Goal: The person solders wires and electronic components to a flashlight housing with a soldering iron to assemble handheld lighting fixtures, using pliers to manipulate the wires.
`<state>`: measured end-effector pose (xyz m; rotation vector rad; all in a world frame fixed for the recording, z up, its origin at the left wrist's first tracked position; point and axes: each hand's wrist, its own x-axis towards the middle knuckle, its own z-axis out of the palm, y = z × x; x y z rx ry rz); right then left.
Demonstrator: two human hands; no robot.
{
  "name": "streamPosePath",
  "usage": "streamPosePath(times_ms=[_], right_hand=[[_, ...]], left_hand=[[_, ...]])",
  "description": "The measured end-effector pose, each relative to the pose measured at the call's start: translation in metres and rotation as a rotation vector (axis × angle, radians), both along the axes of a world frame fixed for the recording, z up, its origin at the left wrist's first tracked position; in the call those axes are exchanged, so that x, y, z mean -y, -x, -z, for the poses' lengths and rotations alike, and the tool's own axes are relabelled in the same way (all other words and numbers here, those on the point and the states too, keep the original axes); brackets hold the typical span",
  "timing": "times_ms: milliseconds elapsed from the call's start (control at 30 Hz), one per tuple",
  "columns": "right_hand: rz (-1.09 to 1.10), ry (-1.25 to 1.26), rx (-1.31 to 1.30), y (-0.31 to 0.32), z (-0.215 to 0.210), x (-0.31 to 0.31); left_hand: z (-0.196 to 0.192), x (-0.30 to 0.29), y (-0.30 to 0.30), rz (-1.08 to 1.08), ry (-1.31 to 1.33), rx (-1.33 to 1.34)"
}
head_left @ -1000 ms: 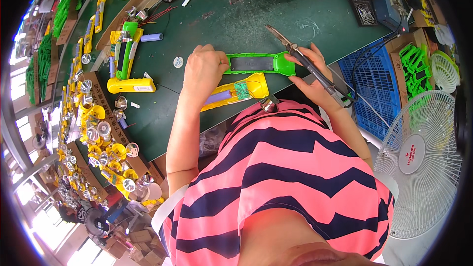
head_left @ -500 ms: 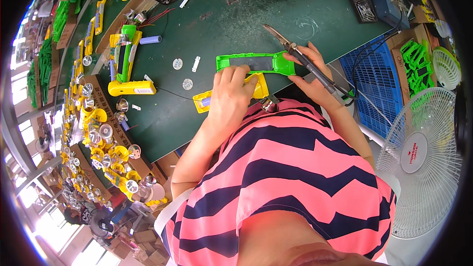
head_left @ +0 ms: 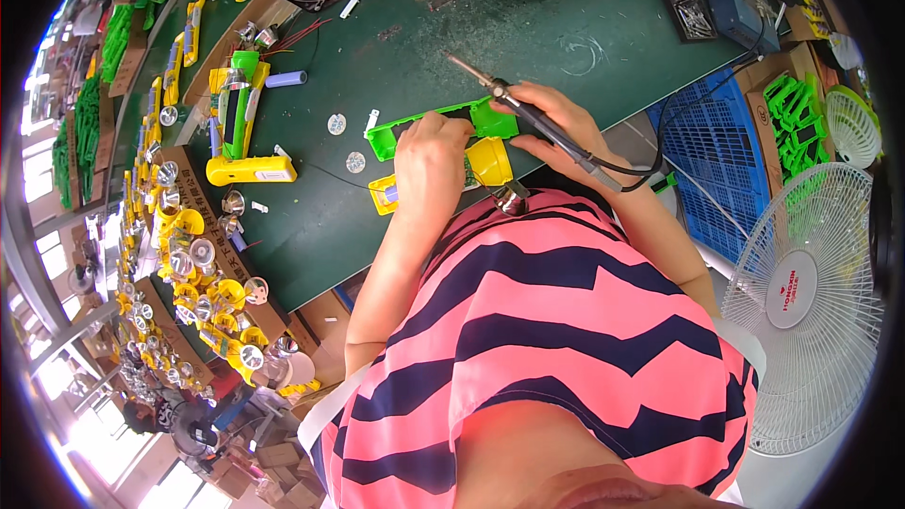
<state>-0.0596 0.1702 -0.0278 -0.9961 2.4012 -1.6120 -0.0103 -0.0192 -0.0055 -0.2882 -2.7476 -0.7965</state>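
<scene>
My left hand [head_left: 429,155] lies flat on the green shell [head_left: 443,124] and the yellow shell [head_left: 476,167] beside it, fingers together and pressing down; whether they grip I cannot tell. Both shells sit at the worktop's [head_left: 528,28] near edge, close to my body. My right hand [head_left: 556,123] is clamped on the soldering iron [head_left: 528,113], its tip pointing toward the far edge. Two small discs [head_left: 345,143] lie left of the shells. A finished torch [head_left: 240,123] rests further left.
</scene>
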Motion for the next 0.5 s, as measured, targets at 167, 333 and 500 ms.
streamPosePath(times_ms=[167, 333, 500], right_hand=[[-0.002, 0.054, -0.056, 0.005, -0.007, -0.008], [0.042, 0.172, -0.166, 0.020, -0.012, -0.032], [0.143, 0.407, 0.423, 0.020, -0.009, -0.022]], left_hand=[[-0.003, 0.000, 0.004, -0.096, 0.059, 0.126], [-0.002, 0.001, 0.008, -0.106, 0.126, 0.141], [-0.003, 0.001, 0.010, -0.110, 0.159, 0.157]])
